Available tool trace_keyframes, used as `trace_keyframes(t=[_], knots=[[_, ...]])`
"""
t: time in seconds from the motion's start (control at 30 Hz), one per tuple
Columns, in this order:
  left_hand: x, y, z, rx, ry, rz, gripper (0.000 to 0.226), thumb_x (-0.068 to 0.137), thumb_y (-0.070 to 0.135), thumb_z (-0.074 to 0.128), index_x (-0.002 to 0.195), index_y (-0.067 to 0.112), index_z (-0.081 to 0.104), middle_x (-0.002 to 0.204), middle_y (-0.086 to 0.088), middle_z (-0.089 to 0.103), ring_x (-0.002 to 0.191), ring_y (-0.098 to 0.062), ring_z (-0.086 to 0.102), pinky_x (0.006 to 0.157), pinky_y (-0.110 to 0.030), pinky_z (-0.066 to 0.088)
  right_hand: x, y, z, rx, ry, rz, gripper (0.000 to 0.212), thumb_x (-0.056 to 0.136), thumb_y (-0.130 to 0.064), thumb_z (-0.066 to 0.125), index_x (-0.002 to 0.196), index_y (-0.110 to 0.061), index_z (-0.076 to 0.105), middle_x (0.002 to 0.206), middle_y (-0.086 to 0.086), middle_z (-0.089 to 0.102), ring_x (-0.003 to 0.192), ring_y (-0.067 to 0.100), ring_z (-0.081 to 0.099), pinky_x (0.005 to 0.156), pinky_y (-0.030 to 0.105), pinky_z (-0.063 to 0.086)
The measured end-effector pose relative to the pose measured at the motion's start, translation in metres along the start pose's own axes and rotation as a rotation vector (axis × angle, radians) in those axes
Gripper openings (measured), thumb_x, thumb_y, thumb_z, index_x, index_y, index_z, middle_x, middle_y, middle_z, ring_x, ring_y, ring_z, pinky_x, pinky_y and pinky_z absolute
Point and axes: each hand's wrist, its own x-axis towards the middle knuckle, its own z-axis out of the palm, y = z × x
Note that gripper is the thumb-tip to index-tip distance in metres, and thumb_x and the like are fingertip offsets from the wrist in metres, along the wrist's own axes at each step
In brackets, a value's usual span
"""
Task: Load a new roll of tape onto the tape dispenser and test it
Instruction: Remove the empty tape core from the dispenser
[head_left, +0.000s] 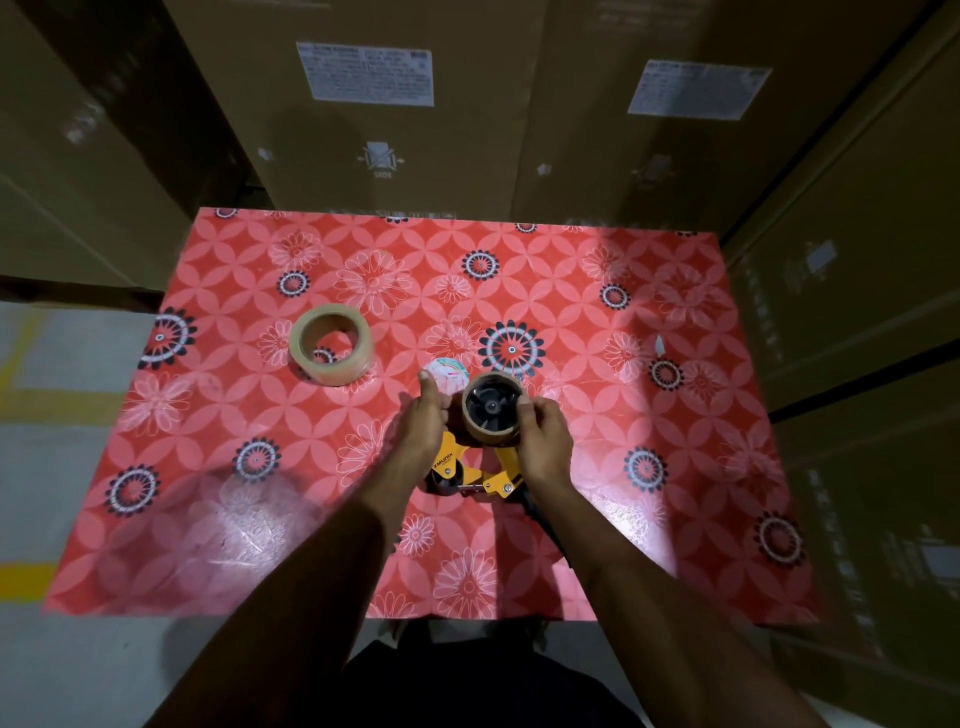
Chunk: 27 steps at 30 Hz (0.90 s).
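A yellow tape dispenser lies on the red flowered table near its middle. A brown cardboard core sits around the dispenser's black hub. My right hand grips the right side of that core. My left hand holds the dispenser's yellow frame on the left, thumb raised. A full roll of clear-brown tape lies flat on the table to the far left, apart from both hands.
A small round white object with a coloured print lies just behind my left thumb. Large cardboard boxes stand behind and to the right of the table. Grey floor with yellow lines shows on the left.
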Motion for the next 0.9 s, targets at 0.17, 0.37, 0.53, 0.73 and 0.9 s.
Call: trace_keyframes(t=[0.17,0.37,0.53,0.73,0.9], knots=[[0.021,-0.021,0.003,0.095,0.066,-0.023,0.129,0.052,0.11,-0.002,0.112,0.026,0.076,0.129,-0.016,0.071,0.121,-0.037,0.064,0.116,-0.055,0.035,-0.001,0.001,-0.002,0.063,0.036,-0.069,0.027,0.106,-0.031,0.051,0.113,-0.013,0.07,0.106,0.001,0.071,0.103,0.023,0.067,0.09,0.042,0.058],[0.012,-0.013,0.001,0.116,0.049,-0.036,0.113,0.063,0.105,-0.005,0.101,0.035,0.076,0.149,-0.021,0.056,0.139,-0.037,0.052,0.122,-0.06,0.025,0.001,0.001,-0.004,0.049,-0.101,-0.084,0.03,0.099,-0.02,0.054,0.128,-0.011,0.056,0.12,0.008,0.064,0.111,0.026,0.065,0.097,0.05,0.057],[0.004,-0.005,0.002,0.126,0.074,-0.029,0.122,0.071,0.099,-0.006,0.114,0.021,0.076,0.144,-0.023,0.06,0.135,-0.039,0.055,0.122,-0.059,0.027,-0.001,0.006,-0.006,0.02,-0.064,-0.224,0.035,0.107,-0.028,0.048,0.135,-0.013,0.064,0.122,0.002,0.062,0.118,0.023,0.06,0.102,0.036,0.05],[0.011,-0.008,0.002,0.164,0.055,-0.038,0.109,0.056,0.104,-0.013,0.089,0.048,0.075,0.164,-0.02,0.037,0.151,-0.037,0.036,0.124,-0.068,0.013,-0.002,-0.002,-0.008,0.094,-0.119,-0.122,0.026,0.095,-0.026,0.056,0.12,-0.018,0.056,0.118,0.003,0.065,0.108,0.023,0.068,0.092,0.052,0.06],[0.025,-0.017,0.001,0.228,0.09,-0.07,0.135,0.045,0.108,-0.017,0.114,0.035,0.074,0.162,-0.015,0.043,0.145,-0.04,0.044,0.122,-0.067,0.021,-0.002,-0.003,-0.006,0.075,-0.109,-0.151,0.034,0.094,-0.03,0.054,0.126,-0.026,0.065,0.127,0.009,0.058,0.116,0.025,0.062,0.097,0.052,0.057]])
